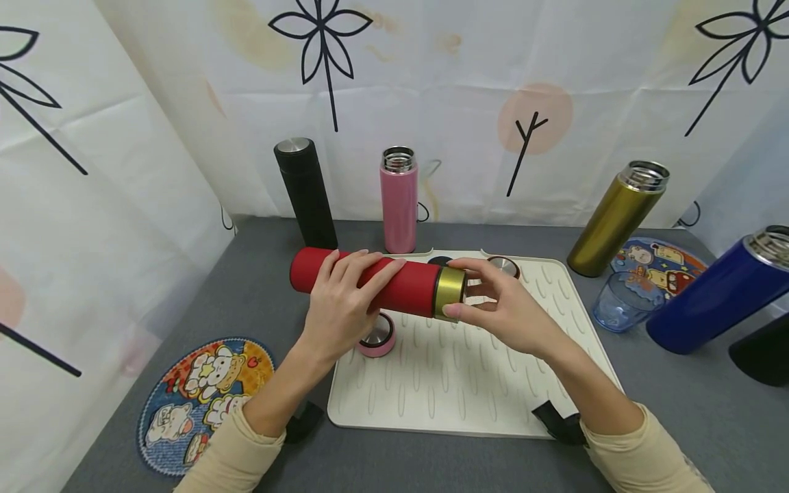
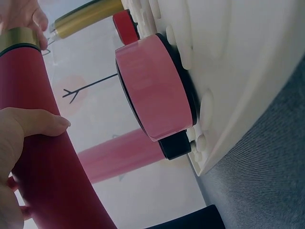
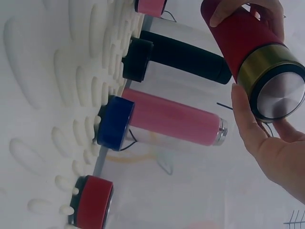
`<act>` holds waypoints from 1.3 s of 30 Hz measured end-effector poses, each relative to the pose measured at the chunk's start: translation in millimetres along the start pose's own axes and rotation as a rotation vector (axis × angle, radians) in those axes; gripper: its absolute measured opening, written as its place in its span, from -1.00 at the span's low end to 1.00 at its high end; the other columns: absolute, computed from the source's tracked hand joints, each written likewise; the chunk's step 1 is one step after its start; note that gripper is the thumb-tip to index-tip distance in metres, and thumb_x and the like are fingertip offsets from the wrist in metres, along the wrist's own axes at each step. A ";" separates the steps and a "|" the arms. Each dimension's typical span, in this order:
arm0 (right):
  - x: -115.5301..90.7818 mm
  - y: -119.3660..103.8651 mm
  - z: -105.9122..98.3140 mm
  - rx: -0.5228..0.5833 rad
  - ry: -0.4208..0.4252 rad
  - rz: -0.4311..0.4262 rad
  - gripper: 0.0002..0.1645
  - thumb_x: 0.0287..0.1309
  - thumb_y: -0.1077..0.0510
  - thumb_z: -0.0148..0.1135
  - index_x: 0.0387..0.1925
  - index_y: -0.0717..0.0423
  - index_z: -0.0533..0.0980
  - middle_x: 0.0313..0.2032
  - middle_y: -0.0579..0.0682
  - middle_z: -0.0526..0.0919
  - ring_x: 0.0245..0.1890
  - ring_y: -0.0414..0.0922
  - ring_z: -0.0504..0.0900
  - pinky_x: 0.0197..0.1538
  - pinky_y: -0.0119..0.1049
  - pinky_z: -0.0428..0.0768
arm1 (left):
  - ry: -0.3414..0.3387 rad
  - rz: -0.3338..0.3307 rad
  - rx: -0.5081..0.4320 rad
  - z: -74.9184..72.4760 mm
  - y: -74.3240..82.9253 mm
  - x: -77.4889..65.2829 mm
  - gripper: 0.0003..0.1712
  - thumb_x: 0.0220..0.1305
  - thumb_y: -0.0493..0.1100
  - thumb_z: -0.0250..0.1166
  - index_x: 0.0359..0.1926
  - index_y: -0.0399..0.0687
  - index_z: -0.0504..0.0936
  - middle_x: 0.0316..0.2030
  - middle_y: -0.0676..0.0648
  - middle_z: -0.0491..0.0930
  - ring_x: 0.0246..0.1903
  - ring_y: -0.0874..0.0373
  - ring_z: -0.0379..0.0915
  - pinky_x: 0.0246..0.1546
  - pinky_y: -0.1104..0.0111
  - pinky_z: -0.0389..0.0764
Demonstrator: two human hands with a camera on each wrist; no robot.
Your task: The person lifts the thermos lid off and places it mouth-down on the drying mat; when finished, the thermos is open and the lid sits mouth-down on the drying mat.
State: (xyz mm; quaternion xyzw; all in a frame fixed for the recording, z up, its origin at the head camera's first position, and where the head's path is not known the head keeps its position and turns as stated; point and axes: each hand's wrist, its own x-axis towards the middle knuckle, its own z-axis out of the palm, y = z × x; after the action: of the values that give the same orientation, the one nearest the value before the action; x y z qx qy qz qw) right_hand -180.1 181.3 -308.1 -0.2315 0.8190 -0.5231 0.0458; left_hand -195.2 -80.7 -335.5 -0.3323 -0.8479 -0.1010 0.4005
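A red thermos bottle lies nearly level in the air over the white ribbed mat, a gold lid on its right end. My left hand grips the bottle's body from above, its thumb across the red side in the left wrist view. Fingers and thumb of my right hand pinch the gold lid around its edge; its steel top faces the right wrist camera. Below on the mat are a pink lid, a red lid, a blue lid and a black lid.
Along the back stand a black bottle, an uncapped pink bottle and an uncapped gold bottle. At right are a drinking glass and an uncapped blue bottle. A round cartoon placemat lies at front left.
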 end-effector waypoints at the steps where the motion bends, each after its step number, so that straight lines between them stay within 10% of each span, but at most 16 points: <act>1: 0.1 0.8 -0.1 -0.010 -0.001 -0.026 -0.25 0.10 0.21 0.41 0.30 0.15 0.31 0.12 0.13 0.43 0.01 0.05 0.54 -0.02 -0.17 0.61 | 0.000 0.000 0.001 -0.3 -0.2 -0.1 -0.17 -0.31 -0.25 0.61 0.15 -0.01 0.59 0.03 -0.22 0.52 0.06 -0.17 0.42 0.14 -0.13 0.37; 13: 0.9 7.6 5.2 -0.284 0.056 -0.483 -0.09 -0.31 0.48 0.57 0.19 0.17 0.41 0.15 0.06 0.40 0.19 -0.06 0.34 0.07 -0.12 0.56 | -0.015 -0.023 -0.008 -1.7 -0.6 -2.4 -0.17 -0.32 -0.27 0.60 0.14 -0.01 0.59 0.03 -0.22 0.52 0.06 -0.16 0.41 0.16 -0.13 0.35; 17: -0.6 5.2 6.5 -0.217 0.038 -0.311 0.01 -0.11 0.34 0.53 0.36 0.11 0.21 0.23 0.13 0.31 0.24 0.07 0.35 0.04 -0.06 0.58 | -0.019 -0.030 -0.015 -1.4 -0.8 -3.2 -0.17 -0.32 -0.28 0.59 0.15 -0.02 0.59 0.03 -0.22 0.52 0.05 -0.15 0.41 0.16 -0.12 0.34; 21: -1.2 0.4 5.2 0.118 0.033 0.036 -0.10 0.27 0.07 0.27 0.47 0.03 -0.01 0.27 0.28 0.24 0.21 0.26 0.39 -0.11 0.04 0.63 | -0.009 -0.039 -0.012 -0.6 -0.2 -2.5 -0.17 -0.31 -0.29 0.58 0.16 0.00 0.59 0.03 -0.22 0.52 0.06 -0.15 0.41 0.17 -0.12 0.33; 27: 1.6 -4.9 7.4 0.366 0.017 0.263 -0.30 0.41 -0.04 0.05 0.38 0.22 0.11 0.13 0.35 0.29 -0.02 0.27 0.54 -0.20 0.13 0.63 | -0.005 -0.022 -0.007 0.6 4.8 -2.0 -0.15 -0.31 -0.27 0.60 0.17 0.01 0.57 0.04 -0.22 0.51 0.06 -0.16 0.41 0.14 -0.15 0.35; 39: -1.5 -2.1 3.8 0.160 0.022 0.070 -0.32 0.12 0.24 0.37 0.25 0.21 0.31 0.13 0.22 0.38 0.02 0.11 0.55 -0.13 -0.22 0.64 | -0.028 -0.020 -0.023 0.5 4.7 -1.0 -0.18 -0.26 -0.24 0.58 0.17 0.02 0.57 0.04 -0.21 0.50 0.06 -0.13 0.40 0.15 -0.10 0.36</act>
State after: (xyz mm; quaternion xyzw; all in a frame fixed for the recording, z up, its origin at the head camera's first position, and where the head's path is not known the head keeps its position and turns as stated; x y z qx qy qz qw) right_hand -176.9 178.1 -308.1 -0.1926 0.7826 -0.5874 0.0733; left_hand -192.0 -77.4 -337.0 -0.3298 -0.8554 -0.1101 0.3839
